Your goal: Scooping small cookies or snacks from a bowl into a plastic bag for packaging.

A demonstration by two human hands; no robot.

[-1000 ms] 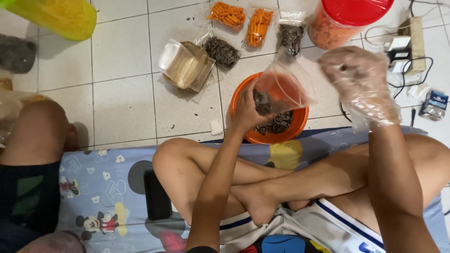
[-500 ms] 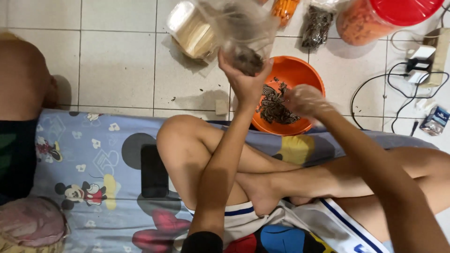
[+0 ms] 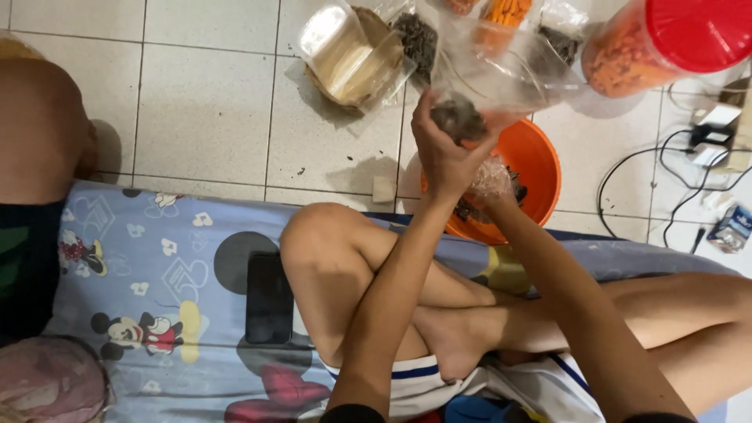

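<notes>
My left hand holds up a clear plastic bag with a dark clump of dried stuff at its bottom. It hangs above an orange bowl on the tiled floor. My right hand, in a thin clear plastic glove, is down inside the bowl among the dark dried stuff and is partly hidden behind my left hand. I sit cross-legged on a blue cartoon-print mat.
Filled clear bags of tan, dark and orange contents lie beyond the bowl. A red-lidded tub stands at top right, with cables and a plug beside it. A black phone lies on the mat. Another person's leg is at left.
My gloved right hand has dropped from up high at the right into the orange bowl. My left hand has lifted the bag higher above the bowl.
</notes>
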